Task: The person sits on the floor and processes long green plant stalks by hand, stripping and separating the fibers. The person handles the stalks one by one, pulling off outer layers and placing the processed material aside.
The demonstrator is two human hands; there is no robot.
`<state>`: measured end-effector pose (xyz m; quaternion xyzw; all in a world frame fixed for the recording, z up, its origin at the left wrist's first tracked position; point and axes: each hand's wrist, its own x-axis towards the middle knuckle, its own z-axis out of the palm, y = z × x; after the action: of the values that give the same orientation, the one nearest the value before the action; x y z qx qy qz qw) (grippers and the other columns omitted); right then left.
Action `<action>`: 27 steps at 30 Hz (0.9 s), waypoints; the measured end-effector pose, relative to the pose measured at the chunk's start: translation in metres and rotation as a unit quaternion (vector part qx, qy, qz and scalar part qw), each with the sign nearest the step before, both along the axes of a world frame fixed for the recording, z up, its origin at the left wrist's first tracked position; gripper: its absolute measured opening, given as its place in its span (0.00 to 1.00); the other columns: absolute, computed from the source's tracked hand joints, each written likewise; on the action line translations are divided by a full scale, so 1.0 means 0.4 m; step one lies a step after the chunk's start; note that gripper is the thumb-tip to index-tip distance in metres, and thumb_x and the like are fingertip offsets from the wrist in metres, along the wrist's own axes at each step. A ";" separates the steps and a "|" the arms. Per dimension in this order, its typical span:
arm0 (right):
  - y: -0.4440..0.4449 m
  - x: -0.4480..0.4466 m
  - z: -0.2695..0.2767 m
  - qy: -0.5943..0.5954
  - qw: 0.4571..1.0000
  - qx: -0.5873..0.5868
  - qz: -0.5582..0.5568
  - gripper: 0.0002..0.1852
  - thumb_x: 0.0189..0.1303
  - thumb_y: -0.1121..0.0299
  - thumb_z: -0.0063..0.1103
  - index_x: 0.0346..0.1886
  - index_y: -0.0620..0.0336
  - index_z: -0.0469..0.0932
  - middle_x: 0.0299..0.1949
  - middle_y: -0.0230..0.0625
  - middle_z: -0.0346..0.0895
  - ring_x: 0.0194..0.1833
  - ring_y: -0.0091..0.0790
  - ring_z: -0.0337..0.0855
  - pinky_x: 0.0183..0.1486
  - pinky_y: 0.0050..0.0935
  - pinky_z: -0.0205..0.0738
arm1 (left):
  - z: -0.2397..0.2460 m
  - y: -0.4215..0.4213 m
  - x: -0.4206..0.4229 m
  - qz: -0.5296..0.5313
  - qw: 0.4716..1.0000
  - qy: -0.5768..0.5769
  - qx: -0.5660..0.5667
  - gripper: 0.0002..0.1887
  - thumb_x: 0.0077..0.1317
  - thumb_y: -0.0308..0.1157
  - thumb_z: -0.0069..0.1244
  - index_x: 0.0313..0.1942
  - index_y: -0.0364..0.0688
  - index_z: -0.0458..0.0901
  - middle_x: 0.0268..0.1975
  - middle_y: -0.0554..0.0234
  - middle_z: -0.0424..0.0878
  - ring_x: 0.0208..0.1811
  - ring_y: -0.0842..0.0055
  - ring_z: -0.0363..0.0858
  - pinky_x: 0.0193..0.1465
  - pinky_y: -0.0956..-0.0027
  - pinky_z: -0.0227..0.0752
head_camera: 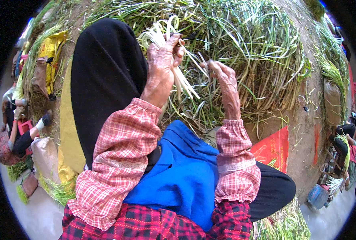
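Observation:
My left hand [163, 64] grips a bundle of pale, whitish-green stalks [184, 81], which look like garlic scapes. Their looped ends rise above the fist, and their straight ends point down to the right. One or two thin strands [195, 58] slant out from the left fingers towards my right hand [225, 81]. The slightly blurred right fingertips pinch these strands near their lower ends. Beneath both hands spreads a large heap of green leafy stalks [268, 54]. A blue cloth [187, 168] covers my lap between bent legs in black trousers [106, 75].
A red printed sheet [272, 147] lies by my right knee. Yellow sacking [71, 120] and a pale sack [47, 156] lie to the left. Other people sit among plant heaps at the far left [15, 135] and far right [346, 147], near a blue container [318, 196].

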<state>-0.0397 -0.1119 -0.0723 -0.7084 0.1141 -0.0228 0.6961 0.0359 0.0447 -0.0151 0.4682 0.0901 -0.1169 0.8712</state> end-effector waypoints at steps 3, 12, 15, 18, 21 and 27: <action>0.031 0.018 0.122 -0.043 0.992 0.088 0.074 0.17 0.62 0.58 0.47 0.42 0.63 0.78 0.30 0.29 0.79 0.31 0.21 0.74 0.40 0.25 0.68 | -0.015 -0.007 -0.002 -0.034 0.999 -0.019 -0.005 0.06 0.61 0.30 0.50 0.33 0.37 0.76 0.25 0.66 0.77 0.19 0.87 0.71 0.14 0.86 0.57; 0.035 -0.009 0.082 0.007 0.986 0.010 0.169 0.10 0.58 0.67 0.53 0.33 0.65 0.78 0.16 0.26 0.69 0.19 0.19 0.66 0.22 0.21 0.60 | -0.062 -0.014 -0.012 -0.081 0.994 0.074 -0.008 0.09 0.63 0.31 0.47 0.39 0.34 0.75 0.24 0.67 0.75 0.26 0.79 0.75 0.26 0.80 0.69; -0.081 -0.030 -0.024 0.020 0.980 -0.184 -0.066 0.13 0.56 0.61 0.55 0.35 0.63 0.78 0.26 0.32 0.78 0.28 0.29 0.76 0.29 0.30 0.68 | -0.025 -0.020 -0.020 -0.069 0.994 0.064 -0.054 0.07 0.66 0.31 0.43 0.38 0.37 0.70 0.22 0.69 0.67 0.19 0.83 0.64 0.15 0.83 0.54; -0.200 -0.049 -0.091 0.039 0.884 -0.382 -0.268 0.15 0.54 0.58 0.58 0.37 0.59 0.77 0.30 0.36 0.79 0.30 0.37 0.78 0.32 0.36 0.70 | 0.013 -0.015 -0.026 -0.057 0.988 0.074 -0.121 0.06 0.66 0.32 0.42 0.32 0.41 0.67 0.21 0.71 0.63 0.17 0.84 0.61 0.13 0.82 0.51; -0.245 -0.052 -0.124 0.117 0.840 -0.462 -0.258 0.14 0.49 0.57 0.62 0.34 0.55 0.77 0.29 0.36 0.77 0.31 0.43 0.79 0.32 0.39 0.69 | -0.003 -0.010 -0.021 -0.058 0.990 0.061 -0.116 0.08 0.65 0.31 0.44 0.28 0.43 0.65 0.16 0.75 0.58 0.13 0.85 0.57 0.11 0.82 0.49; -0.211 -0.034 -0.115 -0.019 0.848 -0.443 -0.291 0.06 0.52 0.66 0.60 0.32 0.55 0.80 0.29 0.36 0.78 0.29 0.37 0.79 0.30 0.33 0.71 | 0.011 -0.002 -0.011 -0.038 0.998 0.037 -0.038 0.11 0.65 0.32 0.43 0.24 0.44 0.65 0.12 0.76 0.53 0.10 0.86 0.53 0.10 0.82 0.46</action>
<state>-0.0533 -0.1963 -0.1183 -0.8754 0.2798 -0.2857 0.2715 0.0314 0.0438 -0.0106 0.4333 0.0999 -0.1708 0.8792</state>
